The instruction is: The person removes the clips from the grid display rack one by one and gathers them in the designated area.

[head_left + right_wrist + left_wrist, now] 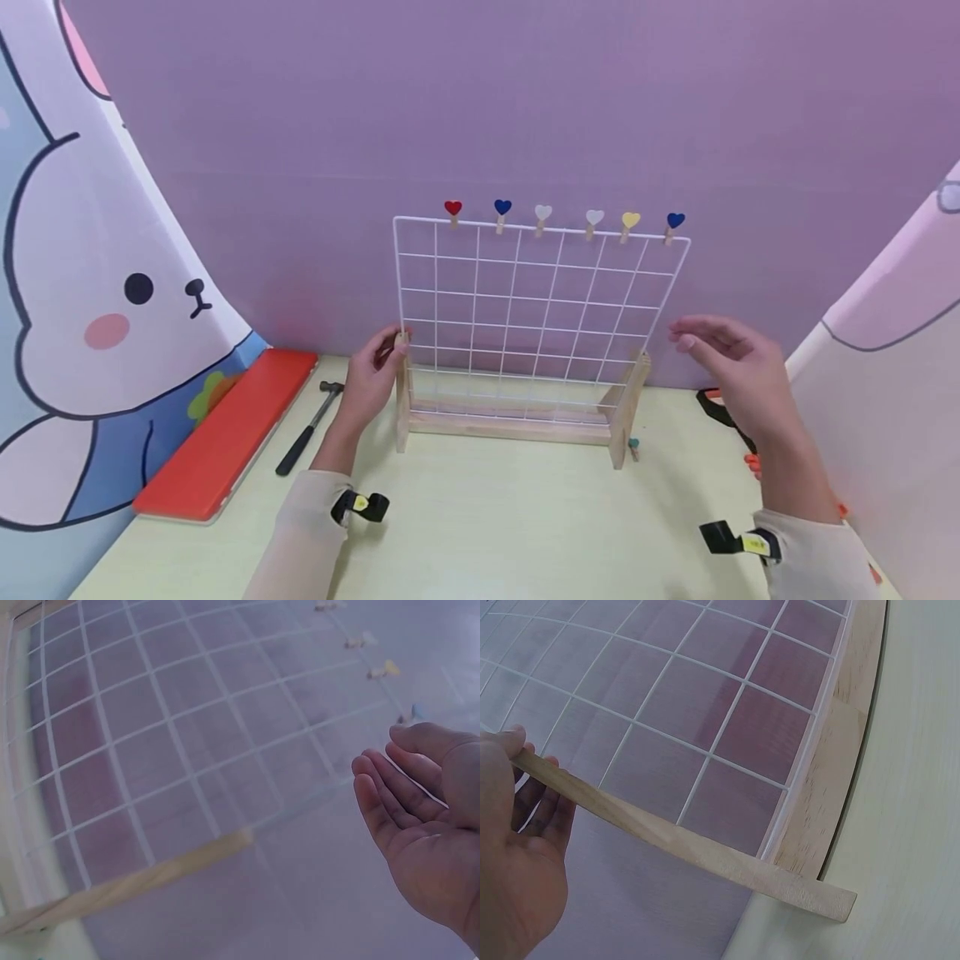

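A white wire grid point(517, 308) stands upright in a wooden stand point(510, 427) on the table. Several small clothespins topped with hearts are clipped along its top wire, from a red heart clothespin point(453, 210) on the left to a blue heart clothespin point(674, 223) on the right. My left hand point(371, 379) pinches the top of the stand's left post point(667, 836) between thumb and fingers. To the right of the grid, my right hand point(738, 375) hovers with loosely bent fingers and nothing in them, apart from the stand's right post point(150, 877).
A teal heart clothespin point(634, 447) lies beside the right foot of the stand. At the left are a hammer point(311, 429) and a long red case point(232, 433). Black and orange items point(716, 408) lie partly behind the right arm. A purple backdrop point(480, 108) rises behind the grid.
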